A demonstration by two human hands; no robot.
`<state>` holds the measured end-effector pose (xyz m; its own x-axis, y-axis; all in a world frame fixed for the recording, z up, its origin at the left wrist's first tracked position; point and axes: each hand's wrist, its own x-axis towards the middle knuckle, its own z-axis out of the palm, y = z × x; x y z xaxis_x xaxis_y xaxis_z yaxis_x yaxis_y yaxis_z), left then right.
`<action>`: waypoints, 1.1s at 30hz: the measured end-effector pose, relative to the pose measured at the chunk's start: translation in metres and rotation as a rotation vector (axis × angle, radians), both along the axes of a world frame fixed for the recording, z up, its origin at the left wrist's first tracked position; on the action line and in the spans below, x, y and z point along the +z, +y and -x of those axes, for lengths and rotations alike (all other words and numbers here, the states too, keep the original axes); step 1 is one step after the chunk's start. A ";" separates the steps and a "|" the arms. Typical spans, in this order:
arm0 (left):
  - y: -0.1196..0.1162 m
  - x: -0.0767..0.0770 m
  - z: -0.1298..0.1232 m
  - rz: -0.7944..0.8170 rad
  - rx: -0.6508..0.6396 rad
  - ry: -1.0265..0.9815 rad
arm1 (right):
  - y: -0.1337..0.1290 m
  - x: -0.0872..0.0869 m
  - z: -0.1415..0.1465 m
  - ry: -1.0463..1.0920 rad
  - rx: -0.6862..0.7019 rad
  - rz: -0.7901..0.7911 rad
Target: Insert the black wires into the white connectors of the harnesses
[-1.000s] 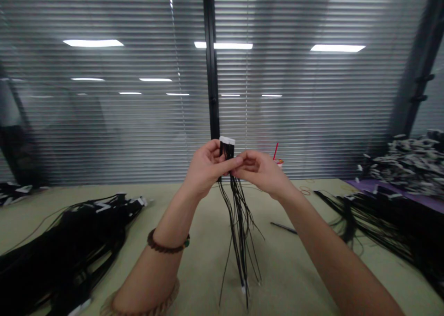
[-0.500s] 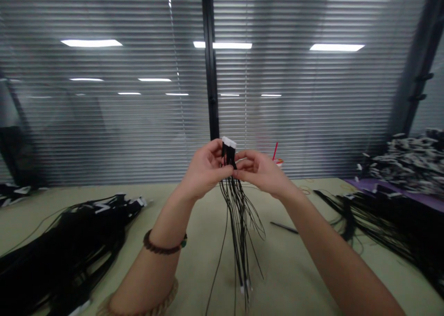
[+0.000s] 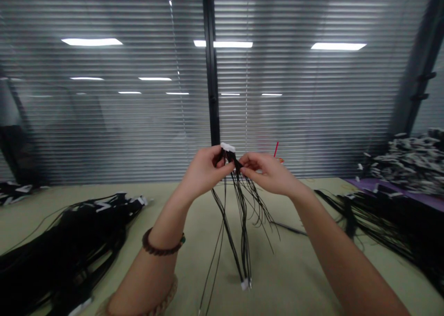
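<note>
A bundle of thin black wires (image 3: 243, 214) hangs from a white connector (image 3: 228, 147) in front of me, above the table. My left hand (image 3: 207, 170) grips the wires just below the connector, thumb across them. On the right side of the bundle, my right hand (image 3: 262, 170) pinches some of the wires between thumb and fingers. Near the table surface the lower ends carry a small white piece (image 3: 245, 284). Some wire ends fan out to the left and right.
Black wire bundles (image 3: 69, 242) lie at the left, and more wires (image 3: 391, 228) at the right. A heap of white connectors (image 3: 409, 163) rests on purple material (image 3: 371, 184). A thin dark tool (image 3: 289, 228) lies on the table (image 3: 284, 279). Blinds stand behind.
My right hand has moved slightly right, drawing some wires outward. The bundle has spread into separate strands, and the connector has dropped a little and tilted.
</note>
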<state>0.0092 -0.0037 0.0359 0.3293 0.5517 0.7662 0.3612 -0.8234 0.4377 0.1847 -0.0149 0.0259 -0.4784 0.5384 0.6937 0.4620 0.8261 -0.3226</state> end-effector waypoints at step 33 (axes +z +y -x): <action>-0.004 0.000 0.007 0.102 -0.203 0.084 | -0.012 0.008 -0.016 -0.267 0.041 -0.031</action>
<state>0.0025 -0.0079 0.0360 0.5013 0.5413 0.6751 0.2313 -0.8356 0.4982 0.2004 -0.0273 0.0339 -0.6675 0.4958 0.5555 0.4937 0.8532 -0.1683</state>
